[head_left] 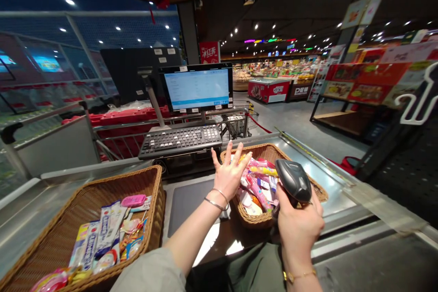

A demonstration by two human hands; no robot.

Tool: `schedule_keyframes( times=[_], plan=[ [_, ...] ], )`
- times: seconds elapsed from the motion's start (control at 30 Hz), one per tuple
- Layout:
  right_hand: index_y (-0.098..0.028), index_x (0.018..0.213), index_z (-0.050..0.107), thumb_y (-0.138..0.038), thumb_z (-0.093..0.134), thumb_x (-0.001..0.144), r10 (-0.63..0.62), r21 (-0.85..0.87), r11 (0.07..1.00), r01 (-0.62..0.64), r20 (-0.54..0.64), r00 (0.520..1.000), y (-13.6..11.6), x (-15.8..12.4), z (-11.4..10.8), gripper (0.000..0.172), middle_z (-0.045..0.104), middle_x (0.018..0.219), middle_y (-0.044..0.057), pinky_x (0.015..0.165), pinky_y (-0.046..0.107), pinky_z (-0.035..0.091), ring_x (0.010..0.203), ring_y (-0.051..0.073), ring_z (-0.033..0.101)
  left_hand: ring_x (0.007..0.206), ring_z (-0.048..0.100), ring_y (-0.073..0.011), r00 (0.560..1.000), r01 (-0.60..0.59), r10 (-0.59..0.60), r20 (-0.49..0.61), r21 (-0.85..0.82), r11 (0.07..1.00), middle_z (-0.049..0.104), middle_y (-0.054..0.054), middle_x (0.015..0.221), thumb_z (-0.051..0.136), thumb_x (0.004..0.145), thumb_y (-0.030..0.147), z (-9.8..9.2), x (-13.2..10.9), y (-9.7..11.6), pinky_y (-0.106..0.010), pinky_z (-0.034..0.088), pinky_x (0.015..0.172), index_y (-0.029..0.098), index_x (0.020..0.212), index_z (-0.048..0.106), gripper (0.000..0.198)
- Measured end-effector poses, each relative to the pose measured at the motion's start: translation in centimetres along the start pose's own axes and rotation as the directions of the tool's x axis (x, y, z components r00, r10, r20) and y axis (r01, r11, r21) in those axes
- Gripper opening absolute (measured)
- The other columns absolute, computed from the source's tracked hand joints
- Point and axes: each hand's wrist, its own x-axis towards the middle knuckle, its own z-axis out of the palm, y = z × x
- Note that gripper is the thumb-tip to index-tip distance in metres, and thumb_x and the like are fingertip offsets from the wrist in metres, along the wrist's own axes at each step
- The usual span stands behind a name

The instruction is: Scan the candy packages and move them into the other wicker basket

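My right hand [298, 226] is wrapped round the handle of a black barcode scanner [293, 179], held over the right side of a wicker basket [251, 221]. Colourful wrapped sweets and small packets [258, 185] fill that basket. Above its left edge my left hand [230, 171] is stretched out with fingers spread, holding nothing; whether it touches the packets I cannot tell. On the left stands a larger wicker basket [158, 205] with blue-and-white packets [111, 223], a pink packaged item [133, 200] and other small goods inside.
Behind the baskets are a black keyboard [181, 140] and a lit monitor [196, 87]. A grey flat panel [188, 203] lies between the baskets. The metal counter [328, 198] runs to the right. A white hook [415, 100] hangs at far right, near shelves of red boxes [376, 75].
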Motion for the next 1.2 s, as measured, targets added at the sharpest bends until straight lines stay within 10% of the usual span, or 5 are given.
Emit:
schedule_keyframes(
  times=[0.7, 1.2],
  plan=[
    [-0.005, 0.104, 0.071, -0.049, 0.071, 0.069, -0.091, 0.056, 0.995, 0.084, 0.140, 0.986, -1.9, -3.4, 1.6, 0.057, 0.063, 0.122, 0.024, 0.108, 0.053, 0.039, 0.124, 0.037, 0.053, 0.150, 0.014, -0.0316, 0.966, 0.257, -0.258, 0.011, 0.069, 0.964, 0.033, -0.010, 0.157, 0.045, 0.095, 0.045, -3.9, -6.4, -5.6, -0.071, -0.011, 0.112, 0.024, 0.139, 0.051, 0.049],
    [-0.012, 0.108, 0.069, -0.050, 0.063, 0.078, -0.279, 0.209, 0.958, 0.198, 0.510, 0.814, -5.7, -10.4, 4.3, 0.048, 0.064, 0.120, 0.018, 0.107, 0.047, 0.037, 0.130, 0.030, 0.046, 0.149, 0.018, -0.0327, 0.875, 0.479, -0.484, 0.016, 0.118, 0.870, 0.036, -0.011, 0.156, 0.047, 0.094, 0.045, -8.4, -13.2, -13.6, -0.074, -0.001, 0.112, 0.025, 0.134, 0.055, 0.045]
  ],
)
